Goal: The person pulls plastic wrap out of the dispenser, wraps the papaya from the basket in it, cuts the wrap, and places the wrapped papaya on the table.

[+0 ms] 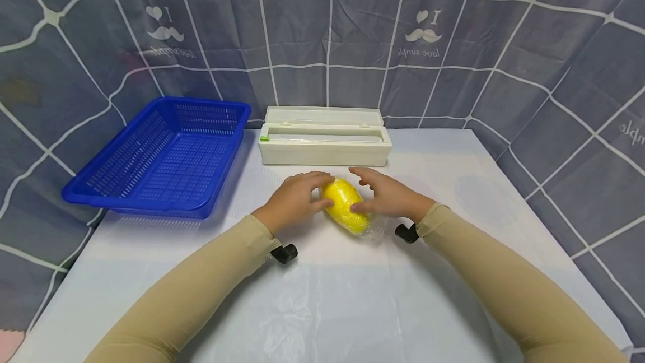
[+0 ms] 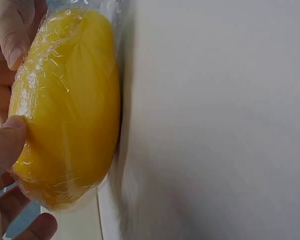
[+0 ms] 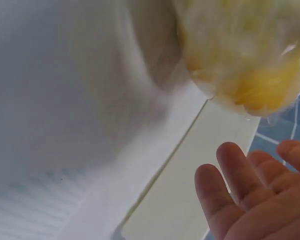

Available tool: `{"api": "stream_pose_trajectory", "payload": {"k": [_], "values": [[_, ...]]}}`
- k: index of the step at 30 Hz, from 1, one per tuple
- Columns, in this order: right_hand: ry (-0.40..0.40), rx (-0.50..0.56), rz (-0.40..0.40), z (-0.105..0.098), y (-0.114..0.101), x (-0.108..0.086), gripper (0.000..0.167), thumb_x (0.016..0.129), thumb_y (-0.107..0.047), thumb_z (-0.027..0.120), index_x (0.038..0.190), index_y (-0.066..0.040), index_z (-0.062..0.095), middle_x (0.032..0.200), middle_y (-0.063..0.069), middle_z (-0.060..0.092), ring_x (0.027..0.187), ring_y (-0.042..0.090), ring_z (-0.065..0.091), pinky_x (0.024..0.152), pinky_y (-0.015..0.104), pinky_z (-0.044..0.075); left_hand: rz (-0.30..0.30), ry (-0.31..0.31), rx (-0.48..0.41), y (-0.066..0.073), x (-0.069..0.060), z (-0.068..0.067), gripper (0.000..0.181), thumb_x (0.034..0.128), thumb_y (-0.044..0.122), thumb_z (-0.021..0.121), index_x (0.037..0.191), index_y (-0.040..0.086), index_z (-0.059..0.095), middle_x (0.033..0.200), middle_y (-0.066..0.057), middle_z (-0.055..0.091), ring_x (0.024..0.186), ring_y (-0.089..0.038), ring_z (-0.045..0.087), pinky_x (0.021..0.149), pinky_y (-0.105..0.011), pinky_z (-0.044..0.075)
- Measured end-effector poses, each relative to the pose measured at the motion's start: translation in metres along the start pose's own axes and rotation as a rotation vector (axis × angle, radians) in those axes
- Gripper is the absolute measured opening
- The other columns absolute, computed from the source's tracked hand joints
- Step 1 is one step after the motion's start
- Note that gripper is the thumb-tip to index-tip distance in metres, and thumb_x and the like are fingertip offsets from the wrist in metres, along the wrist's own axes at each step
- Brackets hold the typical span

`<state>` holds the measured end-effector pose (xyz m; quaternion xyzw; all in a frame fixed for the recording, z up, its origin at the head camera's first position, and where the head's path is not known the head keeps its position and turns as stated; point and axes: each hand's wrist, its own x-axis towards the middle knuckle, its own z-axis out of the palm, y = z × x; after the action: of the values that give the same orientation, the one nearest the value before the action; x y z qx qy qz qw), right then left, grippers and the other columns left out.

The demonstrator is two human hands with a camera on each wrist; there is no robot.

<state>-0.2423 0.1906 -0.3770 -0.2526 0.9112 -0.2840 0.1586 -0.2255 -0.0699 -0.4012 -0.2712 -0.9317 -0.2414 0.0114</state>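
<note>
A smooth yellow oval fruit, wrapped in clear cling film, lies tilted on the white table between both hands; its exact kind I cannot tell. My left hand is at its left side, thumb touching the film and fingers spread by the far end. From the right, my right hand reaches over with its thumb on the wrap. Its straight fingers stand apart from the fruit in the right wrist view. Loose film sticks out at the fruit's near end.
Behind the hands stands a long white cling film box with its lid raised and a film roll inside. A blue plastic basket sits at the left on the table. Grey checked curtains enclose the back and sides.
</note>
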Motion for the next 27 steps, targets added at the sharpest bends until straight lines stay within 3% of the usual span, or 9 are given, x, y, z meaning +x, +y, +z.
{"api": "stream_pose_trajectory", "payload": {"k": [3, 9, 16, 19, 23, 27], "values": [[-0.048, 0.012, -0.006, 0.001, 0.001, 0.006, 0.098, 0.092, -0.039, 0.080, 0.169, -0.015, 0.023, 0.173, 0.008, 0.031, 0.153, 0.036, 0.042, 0.122, 0.063, 0.035, 0.010, -0.016, -0.022, -0.002, 0.001, 0.000, 0.058, 0.1000, 0.037, 0.073, 0.152, 0.019, 0.057, 0.160, -0.003, 0.054, 0.148, -0.030, 0.051, 0.125, -0.052, 0.037], [-0.112, -0.020, -0.028, 0.006, 0.001, 0.006, 0.088, 0.099, -0.047, 0.069, 0.169, -0.019, 0.023, 0.173, 0.006, 0.031, 0.158, 0.034, 0.034, 0.127, 0.060, 0.029, 0.004, -0.073, 0.020, -0.005, 0.004, -0.003, 0.057, 0.1036, 0.036, 0.067, 0.157, 0.022, 0.052, 0.164, -0.005, 0.048, 0.150, -0.034, 0.047, 0.126, -0.056, 0.034], [-0.034, 0.002, -0.026, 0.015, -0.003, 0.004, 0.096, 0.097, -0.047, 0.071, 0.170, -0.013, 0.018, 0.166, 0.014, 0.043, 0.150, 0.035, 0.046, 0.123, 0.061, 0.037, -0.001, -0.134, 0.054, -0.009, 0.008, -0.005, 0.059, 0.1065, 0.035, 0.062, 0.162, 0.026, 0.043, 0.167, -0.007, 0.042, 0.148, -0.040, 0.045, 0.123, -0.060, 0.035], [-0.011, 0.021, -0.023, 0.018, -0.004, 0.003, 0.094, 0.096, -0.044, 0.072, 0.169, -0.014, 0.020, 0.166, 0.013, 0.041, 0.150, 0.034, 0.046, 0.123, 0.061, 0.036, 0.002, -0.145, 0.056, -0.009, 0.009, -0.006, 0.059, 0.1071, 0.036, 0.061, 0.162, 0.027, 0.042, 0.168, -0.007, 0.040, 0.149, -0.040, 0.044, 0.123, -0.061, 0.034], [0.019, 0.000, -0.046, 0.022, -0.003, 0.002, 0.083, 0.100, -0.042, 0.068, 0.166, -0.009, 0.030, 0.167, 0.014, 0.039, 0.146, 0.033, 0.048, 0.124, 0.059, 0.036, -0.012, -0.106, 0.089, -0.006, 0.008, -0.005, 0.057, 0.1065, 0.037, 0.062, 0.160, 0.025, 0.047, 0.165, -0.006, 0.044, 0.148, -0.038, 0.046, 0.123, -0.061, 0.035], [0.060, -0.025, -0.029, 0.026, -0.005, 0.002, 0.083, 0.103, -0.047, 0.063, 0.166, -0.005, 0.028, 0.165, 0.017, 0.041, 0.139, 0.034, 0.054, 0.119, 0.058, 0.043, 0.003, -0.027, 0.104, -0.002, 0.001, -0.005, 0.050, 0.1035, 0.036, 0.067, 0.150, 0.019, 0.060, 0.153, -0.006, 0.057, 0.140, -0.033, 0.056, 0.119, -0.058, 0.041]]}}
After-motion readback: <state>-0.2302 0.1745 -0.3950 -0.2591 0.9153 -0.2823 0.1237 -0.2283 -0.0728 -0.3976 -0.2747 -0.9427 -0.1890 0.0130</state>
